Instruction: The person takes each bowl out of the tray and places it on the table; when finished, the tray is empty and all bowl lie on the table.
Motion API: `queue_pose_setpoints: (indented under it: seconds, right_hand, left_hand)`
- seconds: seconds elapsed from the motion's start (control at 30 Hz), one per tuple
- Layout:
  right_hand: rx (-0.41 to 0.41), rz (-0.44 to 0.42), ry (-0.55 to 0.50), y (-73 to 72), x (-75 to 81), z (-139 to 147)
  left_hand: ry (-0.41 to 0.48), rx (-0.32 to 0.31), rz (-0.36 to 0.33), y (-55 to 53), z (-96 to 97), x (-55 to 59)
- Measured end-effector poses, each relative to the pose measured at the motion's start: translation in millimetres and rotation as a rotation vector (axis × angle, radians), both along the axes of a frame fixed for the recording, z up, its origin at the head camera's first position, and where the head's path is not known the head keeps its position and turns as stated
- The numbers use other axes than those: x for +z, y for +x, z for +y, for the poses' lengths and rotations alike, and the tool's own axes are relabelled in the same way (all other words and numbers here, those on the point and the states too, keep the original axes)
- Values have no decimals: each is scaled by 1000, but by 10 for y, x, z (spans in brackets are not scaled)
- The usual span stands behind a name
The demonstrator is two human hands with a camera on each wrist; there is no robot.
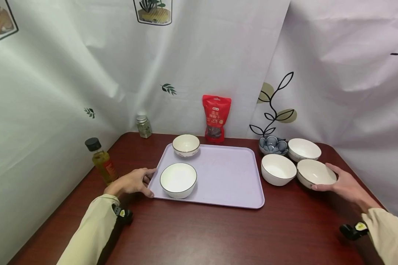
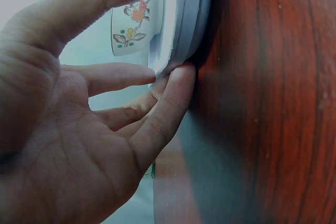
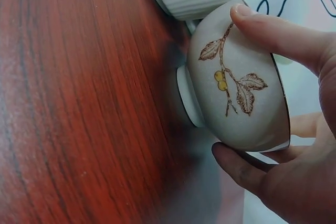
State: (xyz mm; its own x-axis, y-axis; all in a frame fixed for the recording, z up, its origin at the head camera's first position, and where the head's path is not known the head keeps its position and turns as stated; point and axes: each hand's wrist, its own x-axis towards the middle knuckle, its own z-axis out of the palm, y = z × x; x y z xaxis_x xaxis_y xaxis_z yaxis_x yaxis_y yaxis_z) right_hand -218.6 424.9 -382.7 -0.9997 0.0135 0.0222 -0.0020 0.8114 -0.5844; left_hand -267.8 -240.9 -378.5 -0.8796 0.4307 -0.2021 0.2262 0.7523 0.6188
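Held bowl: white round ceramic bowl with a dark rim and brown leaf-and-yellow-berry print (image 3: pixel 231 77), at the right side of the table; whether its foot touches the tabletop cannot be told.
Right hand (image 1: pixel 346 184): grips the held bowl, thumb on the near wall, fingers around the right side.
Tray: pale lilac rectangular tray with rounded corners (image 1: pixel 225 173), flat on the table, left of the held bowl.
Left hand (image 1: pixel 132 182): thumb and curled fingers grip the tray rim at its near left corner.
Bowls on tray: white round dark-rimmed bowl (image 1: pixel 178 178) near the front left; smaller cream bowl (image 1: pixel 185 145) behind it, at the back edge.
Bowls beside held bowl: white ribbed bowl (image 1: pixel 278 169) to its left; white round bowl (image 1: pixel 304 149) behind; blue-grey petal-shaped dish (image 1: pixel 273 145) at back left.
Back of table: red upright pouch (image 1: pixel 216 117); clear glass jar with silver lid (image 1: pixel 143 127).
Left side: black-capped glass bottle of yellowish liquid (image 1: pixel 103 163).
Support: dark red wood-grain table (image 1: pixel 219 235).
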Motion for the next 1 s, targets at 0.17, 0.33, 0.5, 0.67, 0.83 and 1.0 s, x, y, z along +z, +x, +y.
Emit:
queue_pose_setpoints:
  seconds: [0.17, 0.33, 0.5, 0.67, 0.83, 1.0]
  right_hand:
    - [13, -11, 26, -27, 4, -4]
    - [55, -4, 41, -21, 31, 6]
    - [90, 30, 149, -25, 210, -42]
    - [97, 83, 298, -48, 494, -194]
    - [126, 235, 297, -105, 680, -653]
    - [265, 252, 119, -171, 717, -1374]
  left_hand:
    - [-2, -2, 4, -7, -14, -7]
    - [-5, 5, -4, -8, -15, -18]
    - [-21, 10, 3, -2, -6, -19]
    - [-22, 16, -14, -4, 23, -9]
    - [-27, 18, -21, -8, 33, 12]
    - [-23, 12, -20, -13, 20, 10]
